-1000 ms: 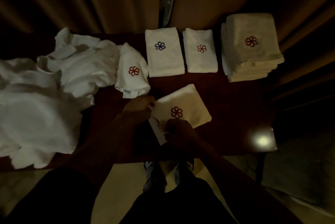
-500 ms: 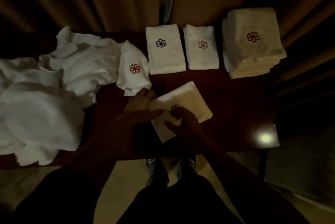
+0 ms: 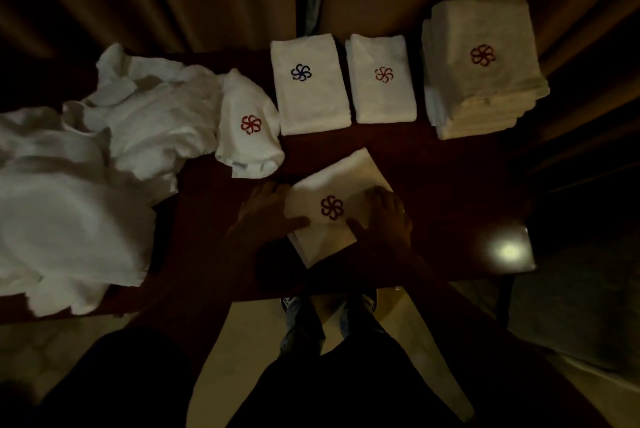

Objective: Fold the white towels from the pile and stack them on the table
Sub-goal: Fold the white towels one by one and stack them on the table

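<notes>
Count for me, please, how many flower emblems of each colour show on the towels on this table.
Red: 4, on the near towel, the pile's rumpled towel, the right folded towel and the top of the tall stack.
Blue: 1, on the left folded towel.
Total: 5

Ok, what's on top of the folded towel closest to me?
The left hand rests at the left edge of the towel, the right hand on its right side. A red flower logo shows between them; the cloth beneath the hands is hidden.
</notes>
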{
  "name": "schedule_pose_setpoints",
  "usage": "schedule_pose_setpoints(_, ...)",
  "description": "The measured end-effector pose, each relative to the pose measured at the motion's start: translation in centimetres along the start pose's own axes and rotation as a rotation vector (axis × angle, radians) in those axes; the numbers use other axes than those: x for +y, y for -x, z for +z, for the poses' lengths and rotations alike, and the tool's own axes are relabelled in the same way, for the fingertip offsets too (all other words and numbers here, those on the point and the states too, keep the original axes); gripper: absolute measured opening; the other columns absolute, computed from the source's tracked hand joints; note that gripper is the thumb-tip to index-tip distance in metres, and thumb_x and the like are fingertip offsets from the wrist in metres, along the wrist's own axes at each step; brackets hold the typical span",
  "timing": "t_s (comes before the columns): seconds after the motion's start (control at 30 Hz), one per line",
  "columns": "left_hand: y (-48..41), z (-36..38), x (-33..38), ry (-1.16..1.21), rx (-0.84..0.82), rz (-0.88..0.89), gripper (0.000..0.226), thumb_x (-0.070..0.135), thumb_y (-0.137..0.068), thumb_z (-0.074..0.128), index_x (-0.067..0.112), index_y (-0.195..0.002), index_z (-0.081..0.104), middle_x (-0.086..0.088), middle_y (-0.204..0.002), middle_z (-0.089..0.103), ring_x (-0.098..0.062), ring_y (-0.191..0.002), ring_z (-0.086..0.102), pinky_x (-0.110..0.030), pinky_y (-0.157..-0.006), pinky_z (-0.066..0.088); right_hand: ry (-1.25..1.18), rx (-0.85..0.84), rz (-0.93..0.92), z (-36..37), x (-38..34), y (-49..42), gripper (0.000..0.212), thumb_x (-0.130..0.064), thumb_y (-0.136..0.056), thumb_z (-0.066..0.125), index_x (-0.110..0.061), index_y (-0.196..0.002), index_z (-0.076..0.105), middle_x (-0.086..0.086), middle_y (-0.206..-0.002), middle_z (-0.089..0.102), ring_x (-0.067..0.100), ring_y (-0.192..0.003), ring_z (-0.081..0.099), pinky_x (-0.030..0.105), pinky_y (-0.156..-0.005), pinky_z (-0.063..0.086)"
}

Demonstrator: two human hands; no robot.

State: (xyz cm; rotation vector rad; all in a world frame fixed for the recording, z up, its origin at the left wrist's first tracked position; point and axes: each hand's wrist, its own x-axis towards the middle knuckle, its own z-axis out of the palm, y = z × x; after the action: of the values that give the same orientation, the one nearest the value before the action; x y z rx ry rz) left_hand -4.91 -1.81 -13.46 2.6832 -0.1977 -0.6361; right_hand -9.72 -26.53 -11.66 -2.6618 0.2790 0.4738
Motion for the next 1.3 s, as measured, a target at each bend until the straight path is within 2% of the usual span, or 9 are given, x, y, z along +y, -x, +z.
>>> schedule_pose_setpoints(0.17,-0.8,-0.2,1.0,0.070,-0.159,-0.121,0.104,0.070,-0.062,0.076,0.019,-0.144,0.037,-0.012,-0.145,0.041,-0.034,-0.130,0.045,-0.046,-0.100,0.045,-0.205,0.122,0.388,0.2,0.3,-0.3,0.090,-0.058,-0.080,0.071,-0.022,-0.149,0.026,0.010,-0.153,0.026,0.035,-0.139,0.029,0.056,-0.106,0.038)
schedule_pose_setpoints(0.33,-0.6,0.3,1.2,0.171,-0.222,-0.164,0.127,0.075,-0.052,0.079,0.024,-0.154,0.024,-0.010,-0.155,0.030,-0.031,-0.139,0.035,-0.047,-0.107,0.040,-0.449,-0.090,0.767,1.7,1.1,-1.7,0.090,-0.067,-0.078,0.065,-0.011,-0.144,0.040,0.013,-0.131,0.056,0.035,-0.117,0.059,0.045,-0.095,0.051)
schedule_pose_setpoints(0.43,-1.2,0.7,1.2,0.184,-0.174,-0.208,0.124,0.097,-0.052,0.055,0.029,-0.152,0.031,-0.006,-0.154,0.037,-0.027,-0.138,0.040,-0.046,-0.111,0.038,-0.637,-0.054,0.628,2.5,1.0,-1.5,0.079,-0.053,-0.082,0.070,-0.013,-0.144,0.043,0.011,-0.129,0.060,0.032,-0.113,0.062,0.050,-0.091,0.056)
schedule_pose_setpoints(0.57,-0.7,-0.2,2.6,0.289,-0.094,-0.180,0.068,0.051,-0.093,0.061,0.017,-0.149,0.041,-0.013,-0.141,0.055,-0.030,-0.129,0.051,-0.035,-0.107,0.037,-0.867,0.050,0.440,2.6,0.1,-0.7,0.100,-0.043,-0.065,0.082,-0.025,-0.151,0.034,0.003,-0.139,0.054,0.028,-0.122,0.056,0.055,-0.091,0.055)
schedule_pose_setpoints(0.7,-0.6,-0.2,2.3,0.370,-0.145,-0.255,0.079,0.039,-0.087,0.074,0.008,-0.148,0.036,-0.015,-0.147,0.045,-0.032,-0.133,0.046,-0.038,-0.103,0.041,-1.032,0.003,0.497,3.3,-0.5,-0.9,0.100,-0.029,-0.057,0.090,-0.016,-0.144,0.043,0.003,-0.131,0.057,0.027,-0.115,0.059,0.052,-0.083,0.059)
schedule_pose_setpoints(0.87,-0.5,-0.3,2.2,0.472,-0.212,-0.300,0.090,0.035,-0.080,0.081,0.008,-0.151,0.032,-0.014,-0.152,0.039,-0.031,-0.136,0.043,-0.038,-0.102,0.043,-1.183,-0.042,0.563,2.2,-1.6,0.5,0.042,0.001,-0.080,0.077,0.006,-0.119,0.063,0.018,-0.112,0.067,0.035,-0.098,0.066,0.043,-0.073,0.059)
schedule_pose_setpoints(1.03,-0.3,-0.7,2.2,0.587,-0.200,-0.257,0.072,0.029,-0.078,0.084,0.005,-0.138,0.050,-0.011,-0.138,0.053,-0.028,-0.124,0.054,-0.035,-0.089,0.051,-1.162,0.023,0.506,1.6,-1.9,0.7,0.044,-0.006,-0.085,0.075,-0.002,-0.125,0.057,0.011,-0.113,0.066,0.031,-0.105,0.064,0.048,-0.083,0.058)
schedule_pose_setpoints(1.2,-0.4,-2.5,3.0,0.744,-0.157,-0.163,0.061,0.015,-0.075,0.086,0.007,-0.129,0.057,0.001,-0.112,0.062,-0.015,-0.102,0.061,-0.020,-0.068,0.051,-1.048,0.134,0.390,-0.8,-2.6,0.6,0.055,-0.019,-0.085,0.077,-0.011,-0.132,0.049,-0.001,-0.114,0.058,0.021,-0.102,0.059,0.032,-0.069,0.053)
schedule_pose_setpoints(1.3,-1.3,-3.8,3.8,0.851,-0.143,-0.147,0.062,0.017,-0.071,0.088,0.012,-0.126,0.058,0.001,-0.112,0.068,-0.012,-0.098,0.066,-0.026,-0.074,0.058,-1.000,0.187,0.330,-2.8,-2.7,-0.2,0.052,-0.020,-0.086,0.077,-0.012,-0.130,0.051,0.002,-0.116,0.059,0.022,-0.103,0.059,0.034,-0.073,0.053)
